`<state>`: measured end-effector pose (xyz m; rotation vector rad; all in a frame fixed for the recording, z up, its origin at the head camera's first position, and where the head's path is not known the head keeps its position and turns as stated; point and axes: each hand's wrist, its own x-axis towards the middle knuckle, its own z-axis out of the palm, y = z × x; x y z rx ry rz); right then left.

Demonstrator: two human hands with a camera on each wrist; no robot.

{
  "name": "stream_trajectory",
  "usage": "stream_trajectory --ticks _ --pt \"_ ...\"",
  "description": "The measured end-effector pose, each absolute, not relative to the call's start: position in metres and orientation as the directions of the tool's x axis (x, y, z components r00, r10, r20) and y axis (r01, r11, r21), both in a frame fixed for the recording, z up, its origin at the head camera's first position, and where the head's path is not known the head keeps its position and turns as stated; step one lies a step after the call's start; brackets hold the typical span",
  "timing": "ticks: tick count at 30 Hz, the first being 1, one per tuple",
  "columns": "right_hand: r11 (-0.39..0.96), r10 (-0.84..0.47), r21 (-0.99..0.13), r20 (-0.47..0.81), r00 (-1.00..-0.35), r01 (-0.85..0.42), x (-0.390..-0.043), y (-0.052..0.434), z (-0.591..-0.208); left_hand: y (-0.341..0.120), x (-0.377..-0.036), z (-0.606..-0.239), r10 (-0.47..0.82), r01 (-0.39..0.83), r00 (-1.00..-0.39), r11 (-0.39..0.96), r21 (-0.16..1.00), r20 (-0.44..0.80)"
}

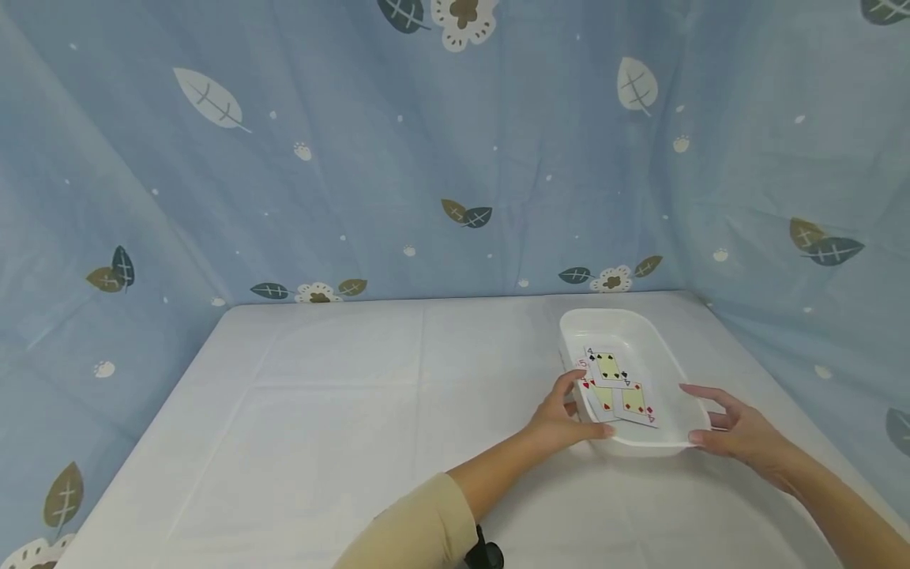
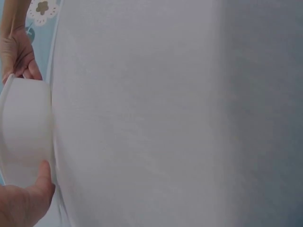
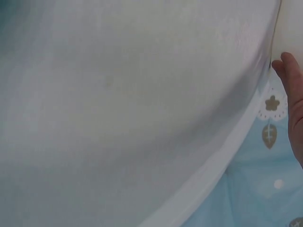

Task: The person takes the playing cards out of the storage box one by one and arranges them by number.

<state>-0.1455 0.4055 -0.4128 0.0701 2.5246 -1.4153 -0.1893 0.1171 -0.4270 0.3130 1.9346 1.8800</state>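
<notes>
A white rectangular tray [image 1: 671,395] with rounded corners is at the right side of the table. Several playing cards [image 1: 615,387] lie overlapped in its left part, a four of spades and a four of diamonds among them. My left hand [image 1: 562,419] grips the tray's near left corner, thumb at the front rim and fingers along the left side. On the opposite side my right hand [image 1: 739,427] holds the near right corner between thumb and fingers. The left wrist view shows the tray's outer wall [image 2: 26,118] between both hands.
A white cloth [image 1: 341,427] covers the table. Behind it and at both sides hangs a blue curtain [image 1: 341,182] with leaves and flowers. A small black object [image 1: 485,551] shows by the left sleeve [image 1: 419,521].
</notes>
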Motion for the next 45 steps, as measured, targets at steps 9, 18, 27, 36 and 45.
stream_trajectory --ticks 9,18,27,36,45 --pt "0.513 -0.083 -0.840 -0.254 -0.964 0.177 -0.151 0.382 -0.412 0.096 -0.190 -0.430 0.433 -0.126 -0.891 0.061 0.990 -0.140" --pt "0.466 -0.073 -0.858 -0.281 -0.957 0.216 -0.149 0.364 -0.412 0.079 -0.187 -0.432 0.459 -0.119 -0.879 0.056 0.991 -0.132" --pt "0.474 -0.082 -0.857 -0.273 -0.959 0.203 -0.151 0.349 -0.411 0.064 -0.182 -0.432 0.440 -0.145 -0.890 -0.030 0.989 -0.118" --pt "0.410 -0.134 -0.899 -0.226 -0.965 0.154 -0.149 0.329 -0.408 0.040 -0.180 -0.428 0.440 -0.149 -0.891 -0.047 0.988 -0.114" --pt "0.415 -0.108 -0.892 -0.244 -0.964 0.180 -0.143 0.307 -0.406 0.021 -0.178 -0.425 0.450 -0.152 -0.885 -0.041 0.988 -0.117"
